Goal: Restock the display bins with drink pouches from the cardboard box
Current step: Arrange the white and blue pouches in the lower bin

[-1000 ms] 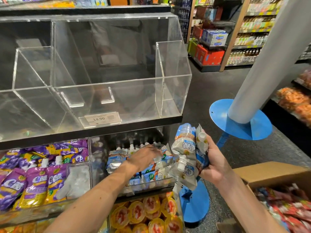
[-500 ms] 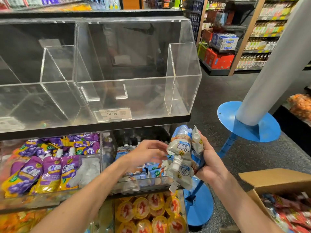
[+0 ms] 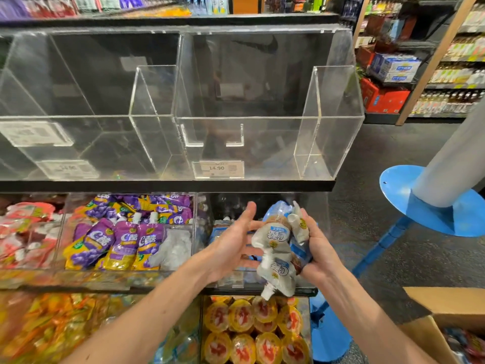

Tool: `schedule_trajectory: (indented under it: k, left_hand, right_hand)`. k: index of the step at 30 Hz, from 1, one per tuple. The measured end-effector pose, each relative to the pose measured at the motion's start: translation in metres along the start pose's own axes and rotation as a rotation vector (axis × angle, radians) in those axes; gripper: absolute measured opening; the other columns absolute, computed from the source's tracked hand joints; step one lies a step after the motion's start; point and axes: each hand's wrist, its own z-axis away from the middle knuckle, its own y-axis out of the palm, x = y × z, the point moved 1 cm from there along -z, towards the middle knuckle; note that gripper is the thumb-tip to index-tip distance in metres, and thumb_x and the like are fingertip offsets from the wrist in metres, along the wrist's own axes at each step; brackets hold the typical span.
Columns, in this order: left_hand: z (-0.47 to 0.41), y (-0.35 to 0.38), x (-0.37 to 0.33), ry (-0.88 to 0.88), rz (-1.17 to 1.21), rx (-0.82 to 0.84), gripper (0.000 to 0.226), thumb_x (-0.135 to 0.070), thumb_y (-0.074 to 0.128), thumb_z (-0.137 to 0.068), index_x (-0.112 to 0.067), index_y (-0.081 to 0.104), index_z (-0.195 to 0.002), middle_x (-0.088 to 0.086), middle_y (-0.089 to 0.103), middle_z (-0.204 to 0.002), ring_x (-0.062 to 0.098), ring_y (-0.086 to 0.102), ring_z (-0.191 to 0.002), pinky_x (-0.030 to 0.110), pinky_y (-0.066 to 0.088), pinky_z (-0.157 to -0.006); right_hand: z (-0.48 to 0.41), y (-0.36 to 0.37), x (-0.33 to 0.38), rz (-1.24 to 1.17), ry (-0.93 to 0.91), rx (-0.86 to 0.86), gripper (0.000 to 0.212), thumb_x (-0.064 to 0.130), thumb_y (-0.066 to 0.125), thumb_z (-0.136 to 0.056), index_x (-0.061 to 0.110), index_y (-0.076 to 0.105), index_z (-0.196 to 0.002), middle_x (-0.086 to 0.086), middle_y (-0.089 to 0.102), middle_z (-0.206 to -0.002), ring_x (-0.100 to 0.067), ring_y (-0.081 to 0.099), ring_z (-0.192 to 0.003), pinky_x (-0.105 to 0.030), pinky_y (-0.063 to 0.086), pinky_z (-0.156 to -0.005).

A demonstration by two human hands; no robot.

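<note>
Bundle of white-and-blue drink pouches (image 3: 275, 240) is hanging in front of the middle-shelf display bin (image 3: 223, 203), right hand (image 3: 319, 250) curling its fingers round it. Left hand (image 3: 231, 248) is hovering just beside the bundle, fingers spread, holding nothing. Cardboard box (image 3: 451, 303) is sitting open at lower right, well apart.

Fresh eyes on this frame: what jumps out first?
Centre frame, the right hand grips a bunch of white pouches, with the left hand open just beside them. Above them, the clear bins on the top level hold no stock. Purple pouches are piled to the left of the hands.
</note>
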Motion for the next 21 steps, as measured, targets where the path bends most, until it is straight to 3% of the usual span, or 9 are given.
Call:
schedule_trajectory:
  k: [3, 5, 8, 10, 12, 14, 16, 18, 21]
  left_hand:
    - [-0.001, 0.010, -0.007, 0.034, -0.254, -0.224, 0.065, -0.071, 0.042, -0.090, -0.020, 0.060, -0.126, -0.011, 0.065, -0.105, 0.012, 0.062, -0.102, 0.033, 0.051, -0.086]
    - [-0.005, 0.009, -0.008, 0.078, -0.258, -0.307, 0.052, -0.059, 0.051, -0.095, -0.018, 0.057, -0.127, -0.007, 0.067, -0.103, 0.011, 0.065, -0.094, 0.032, 0.053, -0.071]
    - [-0.007, -0.001, -0.014, 0.072, -0.186, -0.314, 0.046, -0.050, 0.062, -0.092, -0.018, 0.057, -0.125, 0.004, 0.072, -0.108, 0.018, 0.071, -0.096, 0.038, 0.059, -0.079]
    - [-0.002, -0.014, -0.022, 0.089, -0.120, -0.314, 0.032, -0.037, 0.067, -0.093, -0.016, 0.060, -0.116, 0.005, 0.073, -0.105, 0.019, 0.072, -0.093, 0.034, 0.059, -0.077]
    - [0.004, -0.032, -0.031, 0.135, -0.158, -0.383, 0.026, -0.032, 0.073, -0.089, -0.017, 0.060, -0.106, 0.003, 0.073, -0.100, 0.020, 0.070, -0.091, 0.028, 0.055, -0.073]
    - [0.008, -0.051, -0.036, 0.174, -0.307, -0.496, 0.035, -0.029, 0.078, -0.084, -0.017, 0.058, -0.110, 0.003, 0.071, -0.103, 0.020, 0.067, -0.091, 0.031, 0.051, -0.073]
    - [0.009, -0.062, -0.037, 0.188, -0.415, -0.508, 0.050, -0.023, 0.079, -0.082, -0.021, 0.051, -0.123, 0.003, 0.065, -0.108, 0.020, 0.066, -0.092, 0.037, 0.056, -0.074]
    - [0.008, -0.065, -0.033, 0.186, -0.537, -0.445, 0.061, -0.022, 0.077, -0.082, -0.034, 0.044, -0.132, 0.002, 0.063, -0.109, 0.023, 0.066, -0.096, 0.041, 0.059, -0.078]
    - [0.000, -0.063, -0.024, 0.268, -0.882, -0.399, 0.050, -0.024, 0.068, -0.087, -0.043, 0.044, -0.125, -0.006, 0.060, -0.104, 0.018, 0.061, -0.093, 0.037, 0.053, -0.080]
  right_hand:
    - [-0.009, 0.011, -0.011, 0.063, 0.002, -0.044, 0.062, 0.056, 0.069, -0.082, 0.011, 0.069, -0.124, -0.019, 0.069, -0.121, -0.036, 0.066, -0.112, -0.052, 0.050, -0.099]
    - [-0.014, 0.018, -0.013, 0.069, 0.004, -0.041, 0.061, 0.054, 0.070, -0.082, 0.010, 0.069, -0.124, -0.019, 0.069, -0.121, -0.036, 0.067, -0.111, -0.055, 0.050, -0.100]
    - [-0.020, 0.024, -0.010, 0.060, -0.021, -0.052, 0.052, 0.052, 0.067, -0.087, 0.008, 0.074, -0.114, -0.018, 0.073, -0.111, -0.033, 0.072, -0.098, -0.052, 0.056, -0.089]
    - [-0.024, 0.023, -0.006, 0.053, -0.045, -0.068, 0.047, 0.051, 0.066, -0.087, 0.007, 0.073, -0.102, -0.012, 0.075, -0.099, -0.029, 0.073, -0.088, -0.046, 0.057, -0.085]
    - [-0.026, 0.019, 0.000, 0.022, -0.097, -0.109, 0.035, 0.048, 0.066, -0.088, 0.014, 0.069, -0.081, -0.002, 0.068, -0.073, -0.018, 0.068, -0.065, -0.040, 0.054, -0.075]
    - [-0.029, 0.012, 0.007, -0.022, -0.117, -0.127, 0.034, 0.044, 0.065, -0.091, 0.018, 0.068, -0.069, 0.001, 0.062, -0.063, -0.013, 0.062, -0.053, -0.038, 0.051, -0.070]
    - [-0.030, 0.009, 0.012, -0.029, -0.099, -0.142, 0.038, 0.045, 0.064, -0.091, 0.018, 0.069, -0.064, 0.001, 0.062, -0.063, -0.013, 0.061, -0.052, -0.038, 0.050, -0.068]
    - [-0.031, 0.008, 0.015, -0.011, -0.083, -0.154, 0.034, 0.047, 0.065, -0.090, 0.018, 0.067, -0.071, 0.001, 0.062, -0.066, -0.015, 0.059, -0.059, -0.039, 0.050, -0.067]
    - [-0.035, 0.007, 0.015, 0.008, -0.085, -0.170, 0.030, 0.049, 0.066, -0.088, 0.019, 0.066, -0.082, 0.001, 0.062, -0.073, -0.017, 0.058, -0.066, -0.040, 0.051, -0.071]
